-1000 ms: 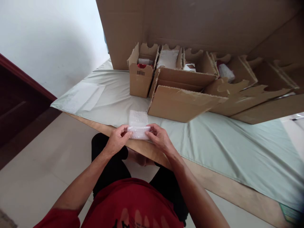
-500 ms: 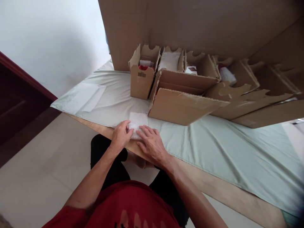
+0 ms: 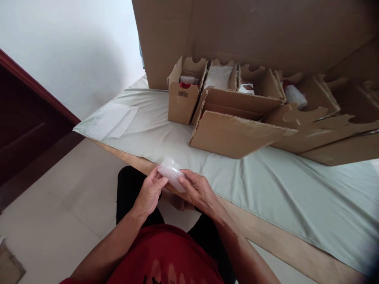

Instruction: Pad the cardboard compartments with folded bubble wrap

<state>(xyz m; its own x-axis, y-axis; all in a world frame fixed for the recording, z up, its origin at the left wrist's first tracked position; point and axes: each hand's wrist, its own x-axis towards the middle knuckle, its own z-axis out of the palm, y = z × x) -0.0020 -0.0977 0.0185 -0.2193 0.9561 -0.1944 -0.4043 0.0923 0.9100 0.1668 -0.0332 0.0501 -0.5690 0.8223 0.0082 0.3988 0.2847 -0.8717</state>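
Note:
A bubble-wrap packet [image 3: 171,172] is held between my two hands, tilted, above the front edge of the table. My left hand [image 3: 151,189] grips its left end with thumb and fingers. On its right side my right hand [image 3: 197,188] is closed, the thumb lying over the near face. The plastic is clear and shiny; I cannot make out what, if anything, is wrapped inside.
A row of open cardboard bins stands at the back, the leftmost bin [image 3: 182,104] marked with a barcode. Before them sits a wider cardboard box [image 3: 239,136]. White sheets [image 3: 108,120] lie at the left on the pale green cloth [image 3: 251,181]. A tall cardboard panel [image 3: 237,31] rises behind.
The bubble-wrap packet lay flat on the table edge under my fingers; now it is lifted and tilted, gripped by both hands. The view has shifted slightly.

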